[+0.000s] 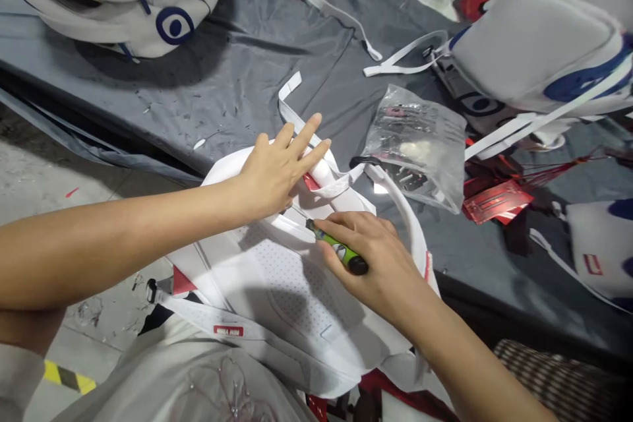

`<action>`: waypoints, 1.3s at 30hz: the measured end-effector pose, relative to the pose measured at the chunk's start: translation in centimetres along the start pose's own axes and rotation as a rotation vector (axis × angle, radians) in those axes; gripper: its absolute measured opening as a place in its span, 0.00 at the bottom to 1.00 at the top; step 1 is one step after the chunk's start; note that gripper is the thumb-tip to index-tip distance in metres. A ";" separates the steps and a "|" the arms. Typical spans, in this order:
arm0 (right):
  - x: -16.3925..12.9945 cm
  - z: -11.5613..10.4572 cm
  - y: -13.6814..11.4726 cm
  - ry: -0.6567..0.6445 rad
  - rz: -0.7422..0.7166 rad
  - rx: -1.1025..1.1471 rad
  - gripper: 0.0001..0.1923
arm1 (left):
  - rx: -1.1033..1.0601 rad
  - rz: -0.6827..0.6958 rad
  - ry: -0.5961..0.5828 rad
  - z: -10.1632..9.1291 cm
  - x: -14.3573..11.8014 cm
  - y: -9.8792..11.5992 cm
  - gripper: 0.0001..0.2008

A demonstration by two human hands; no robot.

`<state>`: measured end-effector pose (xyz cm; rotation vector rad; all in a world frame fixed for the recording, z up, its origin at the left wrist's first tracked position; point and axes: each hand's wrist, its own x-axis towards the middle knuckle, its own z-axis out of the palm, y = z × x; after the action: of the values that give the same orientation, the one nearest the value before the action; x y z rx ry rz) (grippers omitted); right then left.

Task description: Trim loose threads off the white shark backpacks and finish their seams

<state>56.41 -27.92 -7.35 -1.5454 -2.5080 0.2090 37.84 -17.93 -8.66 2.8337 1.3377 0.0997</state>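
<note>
The white backpack (291, 290) lies back-panel up across the person's lap and against the near edge of the desk (237, 79), which is covered with a grey sheet. It is pressed flat near its top handle by the left hand (277, 171), whose grip is open, fingers spread over the fabric and nothing clasped. A small green-handled cutting tool (339, 250) is held in the right hand (376, 257), the grip closed around it, with the tip laid at a seam just below the handle.

The work is judged to be partway through on this bag: the tool is at the seam, and whether loose thread remains there cannot be told. Other white bags with blue eye motifs (148, 0) are piled at the far left and right of the desk; it cannot be told whether those are finished.

A small red label (228, 330) is sewn on a lower strap, its white lettering too small to be read with certainty. Red hang tags (494, 201) lie beside a clear plastic pouch (415, 145); their print is illegible.
</note>
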 end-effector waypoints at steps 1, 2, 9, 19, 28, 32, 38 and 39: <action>-0.2 0.0 0.1 -0.001 -0.005 0.013 0.14 | -0.007 0.001 0.003 0.0 0.0 0.0 0.50; -0.4 0.0 0.2 -0.007 -0.007 0.031 0.14 | -0.009 0.001 0.011 0.0 0.0 -0.1 0.50; -0.5 0.1 0.6 -0.009 -0.002 0.096 0.13 | 0.025 0.001 0.054 0.5 -0.3 -0.1 0.48; 1.1 0.3 0.4 -0.096 -0.033 0.086 0.08 | 0.026 -0.002 0.075 0.7 -0.3 0.2 0.47; 1.2 0.0 0.4 -0.094 -0.049 0.121 0.08 | 0.009 -0.004 0.048 0.7 -0.2 0.1 0.49; 1.4 -0.2 0.6 -0.114 -0.066 0.142 0.09 | -0.012 0.007 0.056 0.8 -0.3 0.1 0.49; 1.6 0.3 0.3 -0.073 -0.051 0.166 0.08 | 0.017 0.014 0.035 0.6 -0.1 0.1 0.48; 1.5 0.5 0.2 -0.053 -0.052 0.178 0.09 | 0.023 0.022 0.027 0.4 0.0 -0.1 0.48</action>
<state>55.80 -26.45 -7.78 -1.4212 -2.4886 0.4571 37.83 -17.86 -9.02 2.8768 1.3220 0.1234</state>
